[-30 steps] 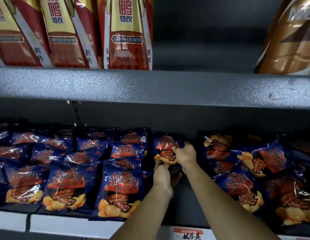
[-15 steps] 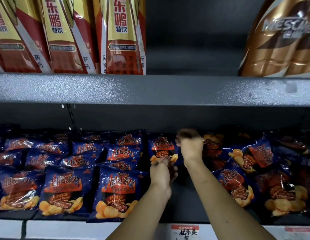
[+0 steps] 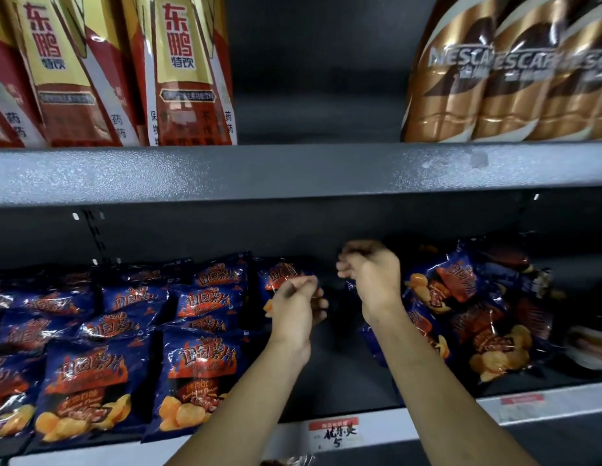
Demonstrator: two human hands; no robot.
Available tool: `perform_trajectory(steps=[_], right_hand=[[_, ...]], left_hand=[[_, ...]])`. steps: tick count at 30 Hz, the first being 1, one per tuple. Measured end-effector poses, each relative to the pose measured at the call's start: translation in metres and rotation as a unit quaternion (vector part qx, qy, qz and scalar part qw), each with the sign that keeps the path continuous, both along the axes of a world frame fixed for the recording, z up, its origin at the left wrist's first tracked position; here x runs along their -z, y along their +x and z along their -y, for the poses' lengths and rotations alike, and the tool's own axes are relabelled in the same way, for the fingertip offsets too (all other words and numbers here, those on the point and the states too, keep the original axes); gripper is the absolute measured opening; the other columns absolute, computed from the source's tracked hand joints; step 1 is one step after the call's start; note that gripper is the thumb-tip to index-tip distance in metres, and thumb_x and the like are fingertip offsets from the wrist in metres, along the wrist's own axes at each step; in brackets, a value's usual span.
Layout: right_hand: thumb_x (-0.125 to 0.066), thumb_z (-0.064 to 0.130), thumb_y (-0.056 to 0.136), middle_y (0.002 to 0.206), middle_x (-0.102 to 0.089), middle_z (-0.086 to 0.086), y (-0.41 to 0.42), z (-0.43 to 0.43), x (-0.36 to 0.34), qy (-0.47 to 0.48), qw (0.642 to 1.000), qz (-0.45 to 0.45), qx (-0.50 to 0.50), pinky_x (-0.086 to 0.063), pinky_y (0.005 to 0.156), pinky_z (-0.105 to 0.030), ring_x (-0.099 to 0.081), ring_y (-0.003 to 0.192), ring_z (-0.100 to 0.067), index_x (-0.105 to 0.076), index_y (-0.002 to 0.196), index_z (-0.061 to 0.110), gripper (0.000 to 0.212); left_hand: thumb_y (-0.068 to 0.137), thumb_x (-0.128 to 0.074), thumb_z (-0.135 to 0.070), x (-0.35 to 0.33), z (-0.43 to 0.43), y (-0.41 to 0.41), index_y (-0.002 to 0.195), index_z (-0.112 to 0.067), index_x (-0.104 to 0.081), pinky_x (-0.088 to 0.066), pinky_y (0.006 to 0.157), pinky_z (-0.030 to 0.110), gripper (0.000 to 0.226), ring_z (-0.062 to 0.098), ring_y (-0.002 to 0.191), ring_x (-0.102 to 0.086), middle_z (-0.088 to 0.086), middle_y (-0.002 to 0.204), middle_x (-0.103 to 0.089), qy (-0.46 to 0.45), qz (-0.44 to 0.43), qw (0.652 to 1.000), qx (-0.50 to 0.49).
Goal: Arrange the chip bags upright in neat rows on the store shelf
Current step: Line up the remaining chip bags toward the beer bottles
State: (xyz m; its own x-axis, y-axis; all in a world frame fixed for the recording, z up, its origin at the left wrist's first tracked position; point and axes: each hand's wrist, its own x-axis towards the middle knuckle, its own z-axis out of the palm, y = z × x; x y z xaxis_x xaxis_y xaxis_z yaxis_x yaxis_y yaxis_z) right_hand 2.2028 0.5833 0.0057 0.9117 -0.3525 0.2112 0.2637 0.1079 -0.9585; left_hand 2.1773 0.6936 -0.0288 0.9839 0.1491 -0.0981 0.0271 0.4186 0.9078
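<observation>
Tag: a red-and-white price tag [image 3: 333, 432] sits on the front rail, below the forearms.
Shelf: a bare dark strip of the shelf [image 3: 343, 371] runs front to back, and both forearms reach in over it.
Rows: left of the strip, blue chip bags [image 3: 198, 375] stand in rows, each leaning back a little, with the front ones overlapping those behind.
Heap: right of the strip, more blue bags [image 3: 460, 314] lie tilted and piled over one another in no order.
Left hand [image 3: 296, 311]: its fingers and thumb are bunched together on the right edge of the rear bag, pinching it.
Right hand [image 3: 370, 277]: raised just right of the left hand and apart from it, fingers curled. I cannot tell if they grasp anything.
Rear bag [image 3: 279, 275]: it stands upright at the back of the strip, beside the rows.
Top shelf [image 3: 292, 173]: a grey board spans the view above.
Cartons [image 3: 185, 79]: red-and-gold, standing on the top shelf at left.
Coffee packs [image 3: 494, 85]: bronze, at right.
</observation>
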Motion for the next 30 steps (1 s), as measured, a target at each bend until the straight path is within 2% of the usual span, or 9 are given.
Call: perform_trajectory(steps=[2,5,8,12,17,21,24,28,30], right_hand=[[-0.058,-0.007,0.091,0.076,-0.067,-0.012,-0.01,0.015,-0.002,0.013,1.0,0.01,0.011,-0.049,0.048,-0.019,-0.062,0.062,-0.018,-0.065,0.085,0.009,0.019],[-0.06,-0.007,0.092,0.073,-0.067,-0.009,-0.025,0.043,-0.001,0.039,0.998,0.023,0.038,-0.055,0.059,-0.028,-0.064,0.064,-0.02,-0.065,0.084,0.008,0.018],[-0.059,-0.007,0.092,0.076,-0.067,-0.009,-0.041,0.07,0.006,0.042,0.997,0.024,0.06,-0.057,0.063,-0.03,-0.066,0.068,-0.02,-0.066,0.085,0.007,0.017],[-0.058,-0.006,0.093,0.076,-0.067,-0.008,-0.059,0.096,0.02,0.052,0.995,0.017,0.079,-0.057,0.071,-0.036,-0.065,0.07,-0.022,-0.066,0.086,0.006,0.016],[-0.063,-0.002,0.091,0.072,-0.067,-0.008,-0.066,0.116,0.032,0.047,0.993,0.0,0.109,-0.055,0.069,-0.034,-0.064,0.073,-0.025,-0.068,0.08,0.01,0.017],[-0.067,0.003,0.091,0.085,-0.072,-0.007,-0.065,0.126,0.041,0.013,0.996,-0.01,0.09,-0.056,0.087,-0.038,-0.068,0.088,-0.024,-0.071,0.085,0.011,0.011],[-0.071,0.012,0.092,0.096,-0.076,0.001,-0.064,0.125,0.044,-0.036,0.997,-0.041,0.054,-0.051,0.094,-0.031,-0.069,0.099,-0.015,-0.071,0.095,0.016,0.005],[-0.075,0.031,0.087,0.122,-0.069,0.006,-0.056,0.119,0.053,-0.072,0.993,-0.087,-0.046,-0.048,0.099,-0.025,-0.063,0.117,-0.008,-0.063,0.123,0.024,0.039],[-0.073,0.037,0.086,0.126,-0.07,0.009,-0.054,0.114,0.056,-0.077,0.986,-0.087,-0.119,-0.05,0.1,-0.026,-0.065,0.118,-0.007,-0.061,0.128,0.032,0.044]], left_hand=[[0.096,-0.059,-0.013,-0.002,0.007,-0.001,0.091,-0.013,-0.063,-0.047,0.054,0.025,0.006,0.012,0.059,-0.058,0.0,0.072,-0.062,0.052,0.022,0.998,0.012],[0.092,-0.066,-0.023,0.003,0.023,-0.003,0.087,-0.016,-0.062,-0.048,0.063,0.026,0.009,0.015,0.072,-0.061,-0.001,0.078,-0.064,0.133,0.043,0.989,0.047],[0.084,-0.073,-0.04,0.014,0.042,-0.006,0.095,-0.013,-0.063,-0.045,0.073,0.023,0.03,0.012,0.087,-0.061,-0.002,0.093,-0.067,0.235,0.026,0.967,0.093],[0.072,-0.081,-0.051,0.025,0.065,-0.012,0.104,-0.025,-0.056,-0.047,0.083,0.026,0.048,0.01,0.096,-0.062,-0.011,0.101,-0.064,0.302,-0.01,0.939,0.167],[0.074,-0.084,-0.023,0.044,0.075,-0.004,0.1,-0.019,-0.065,-0.05,0.082,0.029,0.033,0.016,0.094,-0.067,-0.003,0.1,-0.072,0.309,-0.015,0.937,0.163],[0.074,-0.079,-0.009,0.04,0.069,0.002,0.09,-0.018,-0.069,-0.055,0.082,0.035,0.021,0.019,0.088,-0.07,0.001,0.091,-0.075,0.321,0.009,0.933,0.162],[0.075,-0.079,-0.004,0.025,0.056,0.006,0.09,-0.019,-0.068,-0.053,0.077,0.027,0.024,0.015,0.083,-0.071,-0.002,0.087,-0.075,0.336,0.052,0.923,0.181],[0.076,-0.078,0.0,0.0,0.031,0.011,0.091,-0.015,-0.066,-0.048,0.069,0.018,0.025,0.009,0.077,-0.067,-0.004,0.082,-0.071,0.331,0.095,0.918,0.196],[0.076,-0.077,0.003,-0.01,0.019,0.013,0.097,-0.012,-0.065,-0.049,0.067,0.014,0.028,0.007,0.077,-0.067,-0.002,0.086,-0.071,0.313,0.108,0.924,0.194]])
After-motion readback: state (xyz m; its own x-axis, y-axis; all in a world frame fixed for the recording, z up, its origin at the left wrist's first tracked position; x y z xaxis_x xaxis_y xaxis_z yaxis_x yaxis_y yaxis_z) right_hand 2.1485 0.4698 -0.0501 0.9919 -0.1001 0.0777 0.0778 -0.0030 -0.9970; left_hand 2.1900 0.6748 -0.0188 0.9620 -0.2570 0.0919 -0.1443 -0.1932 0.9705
